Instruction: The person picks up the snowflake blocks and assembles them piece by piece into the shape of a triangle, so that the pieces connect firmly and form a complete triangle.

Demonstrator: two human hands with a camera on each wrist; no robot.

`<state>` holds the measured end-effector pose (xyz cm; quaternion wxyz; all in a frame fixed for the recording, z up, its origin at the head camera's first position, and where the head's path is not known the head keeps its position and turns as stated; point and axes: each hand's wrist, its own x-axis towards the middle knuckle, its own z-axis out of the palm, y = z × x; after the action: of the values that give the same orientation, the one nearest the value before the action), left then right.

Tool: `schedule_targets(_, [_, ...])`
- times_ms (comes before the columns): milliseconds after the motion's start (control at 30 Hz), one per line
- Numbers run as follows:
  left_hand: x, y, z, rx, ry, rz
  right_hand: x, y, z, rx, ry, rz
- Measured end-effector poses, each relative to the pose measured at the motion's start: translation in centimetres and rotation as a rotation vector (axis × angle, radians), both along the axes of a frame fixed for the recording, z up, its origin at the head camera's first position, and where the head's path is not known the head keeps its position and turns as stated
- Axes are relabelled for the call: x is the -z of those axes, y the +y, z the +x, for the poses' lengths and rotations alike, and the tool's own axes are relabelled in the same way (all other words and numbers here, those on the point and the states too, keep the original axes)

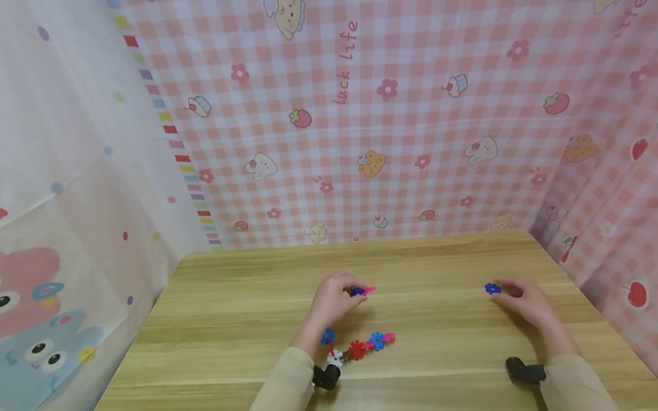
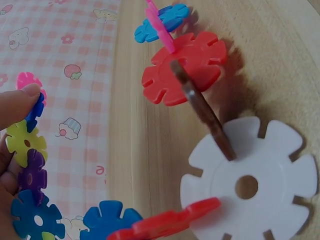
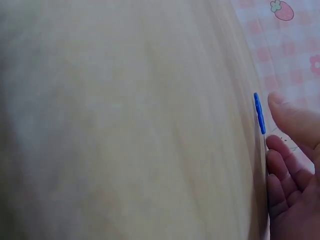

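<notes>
My left hand (image 1: 334,294) pinches a chain of interlocking notched plastic discs. In the left wrist view its pink disc (image 2: 31,84) sits by the thumb, followed by blue, yellow (image 2: 26,143), purple (image 2: 33,176) and blue ones. Beneath that forearm, another disc chain lies on the table, with white (image 2: 295,170), brown, red (image 2: 200,80), pink and blue discs. Off to the right, my right hand (image 1: 524,299) has thumb and fingertips around a single dark blue disc (image 1: 492,288). The right wrist view shows this disc (image 3: 259,114) edge-on, with a small gap beside the thumb.
The wood-grain table (image 1: 231,302) ends at a pink checked cloth (image 1: 411,125) behind it. White printed cloth (image 1: 77,171) hangs at the left, and more pink cloth at the right. A black wrist-camera mount (image 1: 524,370) is on each wrist.
</notes>
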<state>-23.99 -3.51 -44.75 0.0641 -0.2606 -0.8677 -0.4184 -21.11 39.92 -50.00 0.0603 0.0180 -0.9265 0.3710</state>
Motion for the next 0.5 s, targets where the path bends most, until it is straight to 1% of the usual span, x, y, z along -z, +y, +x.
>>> schedule_targets(233, [0.13, 0.07, 0.06, -0.005, -0.02, 0.009, 0.19, -0.06, -0.41, -0.021, 0.033, 0.063])
schedule_targets(500, [0.27, 0.09, 0.04, -0.003, 0.005, 0.004, 0.36, -0.04, -0.62, 0.01, 0.012, 0.086])
